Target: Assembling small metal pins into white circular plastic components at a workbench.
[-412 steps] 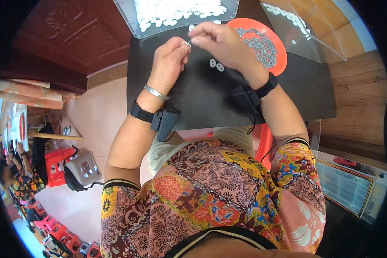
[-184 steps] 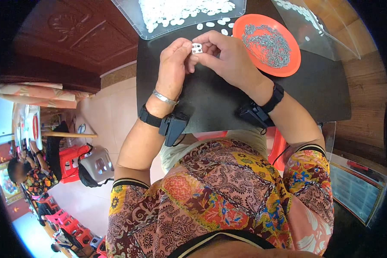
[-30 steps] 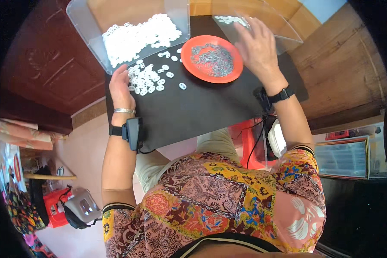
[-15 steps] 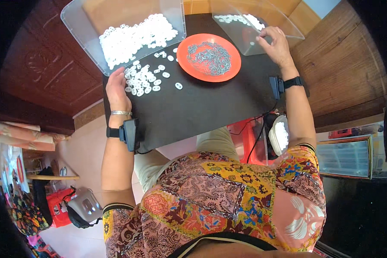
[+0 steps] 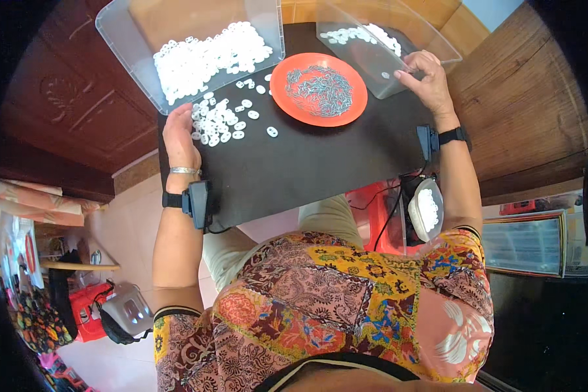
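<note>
My left hand (image 5: 180, 138) lies at the table's left edge with its fingers stretched out, against a loose pile of white oval two-hole plastic pieces (image 5: 217, 123). Nothing shows in its grasp. At the right, my right hand (image 5: 431, 81) is closed on the near side of a clear plastic bin (image 5: 384, 83), fingertips partly hidden. White pieces (image 5: 362, 32) lie toward the far side of that bin. Between my hands is a round orange plate (image 5: 284, 108) bearing many small grey metal pins (image 5: 323, 91). A single white piece (image 5: 272, 132) lies apart from the pile.
A larger clear bin (image 5: 127, 55), tilted toward me, holds a heap of white pieces (image 5: 209, 59) at the back left. The dark tabletop (image 5: 294, 166) ends above my knees. Below its right side stand a bowl of white pieces (image 5: 426, 208) and a red container (image 5: 382, 219).
My right hand has moved slightly toward me and to the right, and the right bin has shifted a little nearer. My left hand stays beside the pile.
</note>
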### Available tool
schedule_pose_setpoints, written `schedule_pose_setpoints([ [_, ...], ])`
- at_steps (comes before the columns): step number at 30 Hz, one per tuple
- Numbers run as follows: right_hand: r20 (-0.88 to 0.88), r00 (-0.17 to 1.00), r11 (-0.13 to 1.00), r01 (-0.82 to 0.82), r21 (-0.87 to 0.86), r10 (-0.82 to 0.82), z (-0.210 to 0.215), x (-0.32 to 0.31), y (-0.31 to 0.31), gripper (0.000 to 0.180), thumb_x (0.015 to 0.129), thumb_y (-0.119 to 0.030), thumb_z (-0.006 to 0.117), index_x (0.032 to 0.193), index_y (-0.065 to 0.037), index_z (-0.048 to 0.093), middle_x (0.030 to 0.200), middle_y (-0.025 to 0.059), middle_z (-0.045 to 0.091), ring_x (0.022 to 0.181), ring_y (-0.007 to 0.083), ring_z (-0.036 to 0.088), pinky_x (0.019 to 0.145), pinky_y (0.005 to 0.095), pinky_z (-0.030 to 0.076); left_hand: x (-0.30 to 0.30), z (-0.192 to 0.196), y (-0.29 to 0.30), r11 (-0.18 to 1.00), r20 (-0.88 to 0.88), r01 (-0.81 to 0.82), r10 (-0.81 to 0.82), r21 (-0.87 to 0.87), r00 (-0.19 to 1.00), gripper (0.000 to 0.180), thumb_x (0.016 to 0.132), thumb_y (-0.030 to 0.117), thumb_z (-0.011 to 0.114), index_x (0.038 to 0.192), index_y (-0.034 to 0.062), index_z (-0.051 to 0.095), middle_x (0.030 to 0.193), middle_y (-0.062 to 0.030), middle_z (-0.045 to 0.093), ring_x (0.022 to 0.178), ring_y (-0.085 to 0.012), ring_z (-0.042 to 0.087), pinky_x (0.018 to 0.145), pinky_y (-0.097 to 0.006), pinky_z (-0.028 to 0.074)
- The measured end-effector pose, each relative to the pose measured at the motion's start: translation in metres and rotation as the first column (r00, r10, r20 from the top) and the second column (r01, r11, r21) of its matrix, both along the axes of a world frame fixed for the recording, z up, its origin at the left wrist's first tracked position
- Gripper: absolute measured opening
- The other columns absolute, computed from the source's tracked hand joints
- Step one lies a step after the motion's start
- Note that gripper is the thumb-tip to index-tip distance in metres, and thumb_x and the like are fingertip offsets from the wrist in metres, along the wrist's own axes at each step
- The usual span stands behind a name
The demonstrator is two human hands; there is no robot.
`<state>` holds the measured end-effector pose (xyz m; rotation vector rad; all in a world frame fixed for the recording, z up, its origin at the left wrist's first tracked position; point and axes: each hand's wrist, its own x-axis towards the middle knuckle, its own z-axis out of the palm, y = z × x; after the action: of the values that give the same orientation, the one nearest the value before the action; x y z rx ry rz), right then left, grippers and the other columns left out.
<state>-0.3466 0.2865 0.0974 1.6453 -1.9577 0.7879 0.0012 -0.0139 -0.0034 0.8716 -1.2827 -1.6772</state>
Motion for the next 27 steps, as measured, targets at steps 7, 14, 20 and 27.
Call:
schedule_pose_setpoints([
  [7,-0.026,0.999,1.000,0.023,-0.013,-0.024,-0.003,0.000,-0.002,0.027,0.067,-0.028,0.076,0.071,-0.008,0.057,0.079,0.0020,0.063,0.086,0.0215,0.058,0.087,0.0354,0.041,0.000,-0.001,0.000,1.000,-0.002,0.003,-0.003,-0.023,1.000,0.026,0.090,0.012,0.045,0.110,0.0001,0.056,0.110,-0.0059,0.056,0.106,-0.0152,0.049,0.096,-0.028,0.035],
  [14,-0.134,0.990,0.998,0.035,-0.051,-0.042,0.018,0.062,-0.015,0.028,0.072,-0.020,0.072,0.096,-0.008,0.063,0.102,0.0096,0.063,0.101,0.0265,0.056,0.090,0.0365,0.042,-0.001,-0.005,-0.002,0.999,-0.091,-0.023,0.020,-0.036,0.996,0.021,0.086,0.010,0.051,0.101,-0.0007,0.061,0.094,-0.0025,0.059,0.087,-0.0107,0.051,0.079,-0.024,0.039],
  [20,-0.038,0.982,0.890,-0.150,0.432,0.184,-0.006,0.107,-0.052,0.019,0.078,-0.015,0.065,0.095,-0.007,0.063,0.101,0.0097,0.062,0.099,0.0295,0.056,0.086,0.0390,0.045,-0.002,-0.008,-0.001,0.998,-0.127,0.030,-0.036,-0.047,0.991,0.021,0.086,0.011,0.050,0.099,-0.0004,0.062,0.094,-0.0014,0.059,0.087,-0.0106,0.049,0.081,-0.023,0.037],
  [27,0.022,0.981,0.865,-0.180,0.468,0.192,-0.038,0.094,-0.118,0.024,0.078,-0.019,0.064,0.101,-0.010,0.062,0.100,0.0098,0.059,0.098,0.0300,0.055,0.085,0.0415,0.044,-0.002,0.006,0.007,0.980,0.057,0.099,-0.091,-0.173,0.994,0.023,0.090,0.012,0.045,0.103,0.0022,0.062,0.106,-0.0049,0.060,0.105,-0.0148,0.051,0.096,-0.030,0.035],
])
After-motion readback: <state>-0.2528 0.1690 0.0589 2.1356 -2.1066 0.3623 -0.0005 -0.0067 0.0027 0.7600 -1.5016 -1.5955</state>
